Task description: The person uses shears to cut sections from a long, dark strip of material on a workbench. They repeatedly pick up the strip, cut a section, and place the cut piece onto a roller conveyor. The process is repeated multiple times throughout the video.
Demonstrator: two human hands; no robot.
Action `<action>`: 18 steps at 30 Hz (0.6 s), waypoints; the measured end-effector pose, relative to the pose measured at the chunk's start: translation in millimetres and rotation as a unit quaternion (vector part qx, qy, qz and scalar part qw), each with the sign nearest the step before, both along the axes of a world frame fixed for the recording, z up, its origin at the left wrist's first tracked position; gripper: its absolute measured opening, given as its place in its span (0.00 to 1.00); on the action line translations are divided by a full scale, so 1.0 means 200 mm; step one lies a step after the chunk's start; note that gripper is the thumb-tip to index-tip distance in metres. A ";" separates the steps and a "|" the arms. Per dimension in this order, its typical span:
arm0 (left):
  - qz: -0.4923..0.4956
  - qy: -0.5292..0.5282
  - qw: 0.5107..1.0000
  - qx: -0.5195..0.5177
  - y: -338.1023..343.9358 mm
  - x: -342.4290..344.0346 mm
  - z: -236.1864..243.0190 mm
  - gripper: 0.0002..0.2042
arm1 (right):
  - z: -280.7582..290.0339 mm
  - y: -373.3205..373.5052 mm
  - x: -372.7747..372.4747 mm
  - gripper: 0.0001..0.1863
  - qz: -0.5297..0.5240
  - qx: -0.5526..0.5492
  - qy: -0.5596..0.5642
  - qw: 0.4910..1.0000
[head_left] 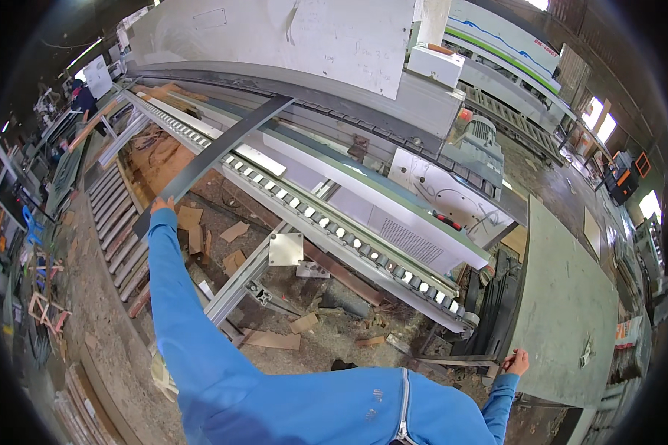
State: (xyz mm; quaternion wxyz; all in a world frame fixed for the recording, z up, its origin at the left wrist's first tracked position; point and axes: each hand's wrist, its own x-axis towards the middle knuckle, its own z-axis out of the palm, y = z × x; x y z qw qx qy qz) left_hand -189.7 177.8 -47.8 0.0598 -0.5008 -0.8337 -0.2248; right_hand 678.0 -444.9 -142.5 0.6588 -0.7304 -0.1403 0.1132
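Gripping the near end of a long dark panel [215, 152] at left of frame, left hand [161, 203] fingers closed; right hand [517, 362] grips stacked boards' [490, 319] edge, lower right.

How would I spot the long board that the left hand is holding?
Find the long grey machine with its row of rollers. The board lies slanting across it, its near end in the left hand. It is the only long, flat, dark grey strip there.

- Left arm, blue sleeve, was stretched fully out toward 11 o'clock; left hand [161, 203] was closed in a grip at the far end.
- Right arm was bent, reaching toward 3 o'clock; right hand [517, 362] had fingers curled, palm down.
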 end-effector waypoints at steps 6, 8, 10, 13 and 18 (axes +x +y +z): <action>-0.009 0.019 0.996 -0.085 0.12 -0.13 -0.06 0.26 | 0.00 -0.08 0.06 0.13 -0.020 -0.038 0.002 0.999; -0.013 0.059 0.994 -0.091 0.15 -0.14 -0.09 0.27 | -0.01 -0.11 0.07 0.13 -0.030 -0.047 0.012 0.998; -0.009 0.083 0.992 -0.097 0.16 -0.13 -0.10 0.28 | -0.01 -0.15 0.08 0.13 -0.042 -0.044 0.016 0.998; -0.004 0.082 0.991 -0.109 0.16 -0.09 -0.10 0.29 | -0.01 -0.19 0.08 0.13 -0.055 -0.052 0.026 0.997; -0.036 -0.015 0.978 -0.206 0.11 0.07 -0.01 0.33 | 0.00 -0.24 0.08 0.14 -0.069 -0.089 0.015 0.994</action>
